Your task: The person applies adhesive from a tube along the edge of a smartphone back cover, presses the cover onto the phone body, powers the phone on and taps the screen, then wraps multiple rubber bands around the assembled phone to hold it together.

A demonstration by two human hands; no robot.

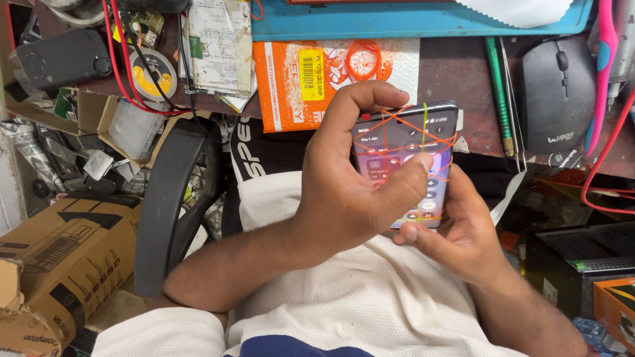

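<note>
Tabletop (463, 73) is seen just beyond the hands, crowded. Cardboard box (66, 258) is set well off to the left of them. Black mouse (557, 92) is parked above the right hand. Phone (410, 165) is held upright between both hands, screen lit, bound with orange rubber bands (397, 125), probably to clamp it. Left hand (350, 185) is curled round it, thumb pressed on screen. Right hand (463, 231) is cupped underneath, for support.
</note>
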